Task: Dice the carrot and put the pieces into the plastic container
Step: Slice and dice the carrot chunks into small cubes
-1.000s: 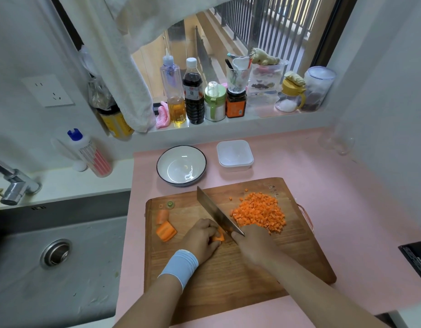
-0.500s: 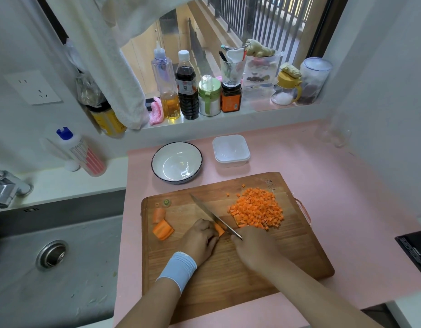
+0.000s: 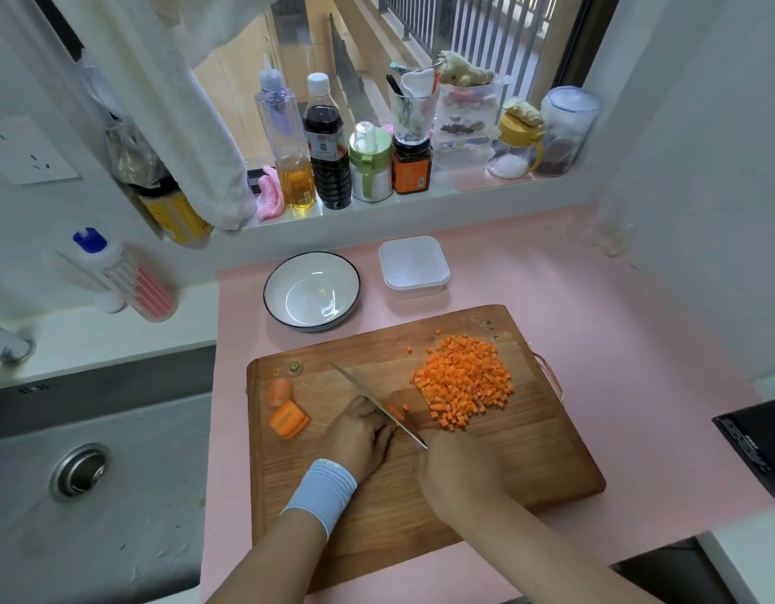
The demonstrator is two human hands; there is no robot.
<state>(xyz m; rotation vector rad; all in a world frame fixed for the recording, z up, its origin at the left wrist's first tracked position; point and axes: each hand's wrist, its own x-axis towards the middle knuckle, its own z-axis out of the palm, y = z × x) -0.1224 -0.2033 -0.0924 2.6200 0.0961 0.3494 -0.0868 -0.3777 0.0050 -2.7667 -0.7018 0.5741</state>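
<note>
I see white bowl (image 3: 311,289), dark rim, on pink countertop (image 3: 595,320). Sink (image 3: 128,538) at left, round drain (image 3: 78,472) in basin. Windowsill row, each just beside next: oil bottle (image 3: 285,137), dark sauce bottle (image 3: 327,141), green-lidded jar (image 3: 370,163), orange-label jar (image 3: 412,165). 2 ginger pieces further right: 1 on clear box (image 3: 468,119), 1 on yellow-lidded dispenser (image 3: 514,146). White towel (image 3: 172,124) hangs over sill's left end. Blue-capped bottle (image 3: 120,276) leans by sink. Wall socket (image 3: 28,154) upper left. Black appliance corner (image 3: 756,442) at right edge.
</note>
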